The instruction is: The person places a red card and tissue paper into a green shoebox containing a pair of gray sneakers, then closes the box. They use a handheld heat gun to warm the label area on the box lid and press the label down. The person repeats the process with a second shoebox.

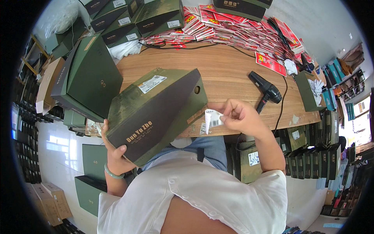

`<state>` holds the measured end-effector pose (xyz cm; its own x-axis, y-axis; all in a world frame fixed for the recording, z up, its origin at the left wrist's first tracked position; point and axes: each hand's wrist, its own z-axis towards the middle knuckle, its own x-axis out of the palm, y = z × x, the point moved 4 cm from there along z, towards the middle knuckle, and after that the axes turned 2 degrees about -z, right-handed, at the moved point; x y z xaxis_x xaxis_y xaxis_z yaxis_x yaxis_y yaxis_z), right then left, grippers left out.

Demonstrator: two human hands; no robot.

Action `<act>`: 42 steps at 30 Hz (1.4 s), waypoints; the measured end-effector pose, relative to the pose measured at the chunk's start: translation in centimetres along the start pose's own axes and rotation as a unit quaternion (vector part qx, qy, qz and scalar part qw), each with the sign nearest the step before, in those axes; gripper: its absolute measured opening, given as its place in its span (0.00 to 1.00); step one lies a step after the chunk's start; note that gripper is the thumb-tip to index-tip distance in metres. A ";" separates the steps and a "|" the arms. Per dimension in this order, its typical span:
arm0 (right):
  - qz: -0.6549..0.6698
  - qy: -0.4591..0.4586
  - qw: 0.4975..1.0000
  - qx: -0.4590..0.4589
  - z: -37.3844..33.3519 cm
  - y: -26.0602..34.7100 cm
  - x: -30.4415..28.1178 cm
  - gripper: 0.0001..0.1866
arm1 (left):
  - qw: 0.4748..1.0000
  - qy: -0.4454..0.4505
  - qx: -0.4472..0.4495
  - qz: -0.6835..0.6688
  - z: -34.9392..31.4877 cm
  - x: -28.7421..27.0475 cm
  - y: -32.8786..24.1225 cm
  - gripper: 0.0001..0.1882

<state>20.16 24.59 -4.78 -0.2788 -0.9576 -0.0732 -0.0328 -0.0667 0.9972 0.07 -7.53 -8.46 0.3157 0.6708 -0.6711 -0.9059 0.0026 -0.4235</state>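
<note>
A dark green and black shoebox (156,113) is tilted in front of me over the table's near edge. My left hand (115,154) grips its lower left corner, with the thumb on the black side. A white barcode label (149,84) is stuck on its upper face, and a round hole shows near its right end. By that right end, my right hand (237,115) pinches a curled white barcode sticker (213,119) between thumb and fingers. Whether the sticker still clings to the box is unclear. Part of another small label shows just beneath it.
A black hair dryer (265,89) with its cord lies on the wooden table (226,70). Many red cards (233,33) are heaped along the back. Another green shoebox (93,74) stands at the left, and more boxes (311,162) are stacked below the table at the right.
</note>
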 end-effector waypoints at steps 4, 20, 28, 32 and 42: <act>0.035 -0.022 0.998 -0.051 -0.8 0.5 -0.4 0.05 | 0.999 -0.020 0.026 -0.032 1.7 0.0 -0.3 0.56; 0.202 -0.152 0.960 -0.125 -2.0 -11.5 -1.7 0.35 | 0.976 -0.170 -0.091 -0.104 -1.7 -9.2 -5.6 0.58; 0.051 0.076 0.992 -0.090 5.9 -7.8 6.0 0.36 | 0.882 -0.322 -0.262 0.221 -14.1 -17.1 -17.4 0.55; 0.077 0.159 0.980 -0.093 8.1 -7.4 9.6 0.33 | 0.706 -0.367 -0.386 0.466 -20.2 -19.0 -20.6 0.53; 0.064 0.203 0.975 -0.063 7.5 -6.6 15.9 0.25 | 0.401 -0.241 -0.508 0.723 -43.8 -23.9 -23.0 0.52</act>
<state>8.74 11.89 -12.62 0.1316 -0.9906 0.0383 0.1032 0.0522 0.9933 25.74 -56.05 -9.35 -0.6454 -0.5078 -0.5706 0.6171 -0.7869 0.0022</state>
